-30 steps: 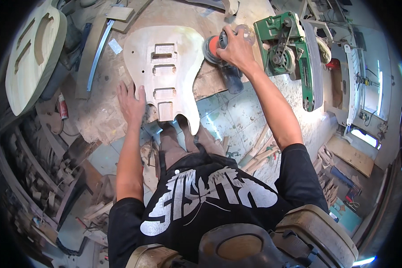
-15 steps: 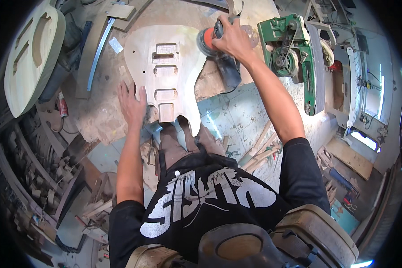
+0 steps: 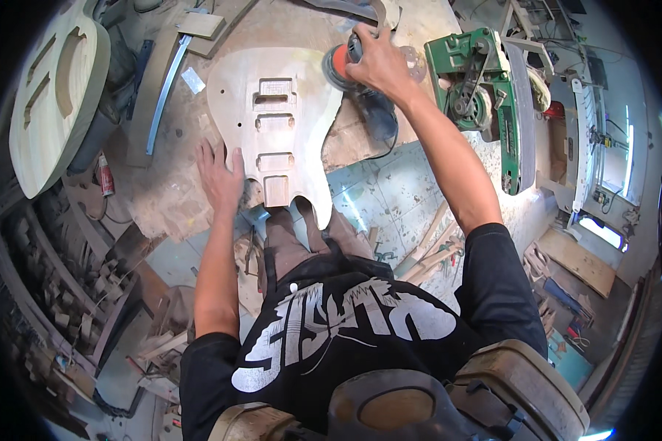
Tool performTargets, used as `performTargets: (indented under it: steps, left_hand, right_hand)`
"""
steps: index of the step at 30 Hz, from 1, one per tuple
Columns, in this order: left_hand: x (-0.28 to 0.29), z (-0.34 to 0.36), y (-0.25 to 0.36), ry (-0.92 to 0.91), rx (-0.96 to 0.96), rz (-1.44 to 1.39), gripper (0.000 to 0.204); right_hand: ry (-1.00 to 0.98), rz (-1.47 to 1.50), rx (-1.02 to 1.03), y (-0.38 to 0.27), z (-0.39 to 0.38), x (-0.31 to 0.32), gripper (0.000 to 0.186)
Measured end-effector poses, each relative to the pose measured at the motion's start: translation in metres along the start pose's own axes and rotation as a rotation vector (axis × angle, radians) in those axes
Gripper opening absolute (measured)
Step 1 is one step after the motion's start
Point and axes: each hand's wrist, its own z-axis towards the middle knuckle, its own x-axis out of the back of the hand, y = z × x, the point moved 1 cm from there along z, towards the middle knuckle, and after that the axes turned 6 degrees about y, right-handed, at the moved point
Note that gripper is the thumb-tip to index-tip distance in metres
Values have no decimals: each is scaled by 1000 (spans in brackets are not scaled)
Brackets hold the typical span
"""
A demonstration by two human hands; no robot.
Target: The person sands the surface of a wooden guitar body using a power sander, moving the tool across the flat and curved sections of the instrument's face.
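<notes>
A pale wooden electric guitar body (image 3: 239, 82) with routed cavities lies on the dusty workbench, its horns toward me. My right hand (image 3: 379, 65) is closed around an orbital sander (image 3: 337, 65) with a red and dark housing. The sander's pad is at the body's upper right edge, and its dark dust bag (image 3: 379, 121) hangs toward me. At the body's lower left edge, my left hand (image 3: 221, 175) rests with fingers extended and thumb apart, beside or touching the wood.
Right of the sander stands a green belt sander (image 3: 467, 81). Another guitar body (image 3: 59, 95) is raised at far left. A metal straightedge (image 3: 166, 95), wood strips and a red tube (image 3: 105, 175) lie on the left of the bench (image 3: 165, 180). Wood pieces (image 3: 430, 257) lie below.
The view has shifted slightly, so the bench sits a little lower. My right hand and the sander stay at nearly the same edge of the guitar body. The left hand stays put.
</notes>
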Motion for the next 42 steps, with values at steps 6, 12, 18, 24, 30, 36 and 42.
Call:
performTargets:
  steps: [6, 12, 18, 24, 30, 36, 42]
  left_hand:
    - [-2, 0, -3, 24, -8, -4, 56]
    - [-2, 0, 0, 9, 3, 17, 56]
    - [-3, -1, -3, 5, 4, 5, 56]
    - [1, -3, -4, 8, 18, -16, 57]
    - [-3, 0, -3, 19, 16, -46, 58]
    - [-10, 0, -7, 12, 23, -50, 67]
    - [-4, -1, -1, 42, -63, 96, 71]
  right_hand:
    - [-161, 23, 59, -21, -11, 3, 71]
    - [-72, -14, 33, -7, 12, 2, 69]
    - [-178, 59, 168, -40, -9, -2, 69]
    - [-181, 11, 59, -32, 28, -7, 74]
    - [-121, -150, -27, 21, 9, 12, 69]
    - [10, -79, -269, 35, -131, 82, 79]
    - [208, 68, -519, 39, -292, 119, 80]
